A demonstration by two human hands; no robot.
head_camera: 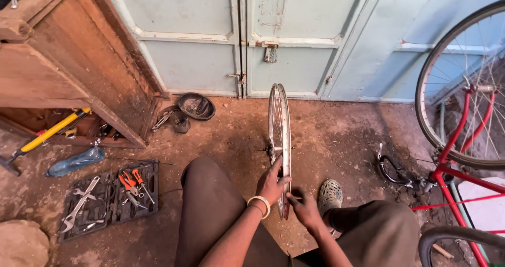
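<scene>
Knees frame the view, and between them you steady a bare wheel (279, 141) standing upright on its edge on the dirt floor (336, 135). Your left hand (271, 184) wraps the near part of the rim, fingers closed on it. Your right hand (304, 208) pinches at the rim's lower near edge; whether it holds a small tool or a spoke end is too small to tell. Your sandalled foot (330, 196) sits just right of the wheel.

My reading of the risk: the wheel balances on a thin edge, so if your left hand loosens it may tip sideways. Your right fingers lie close among the spokes and could be nipped if the wheel rolls.

Left of your knee lies an open tool case (108, 198) with spanners and pliers, and farther left a pump (50, 133). At right stands a red bike (463, 156), near enough to catch. Beyond, pale blue doors (247, 36) close off the far side.
</scene>
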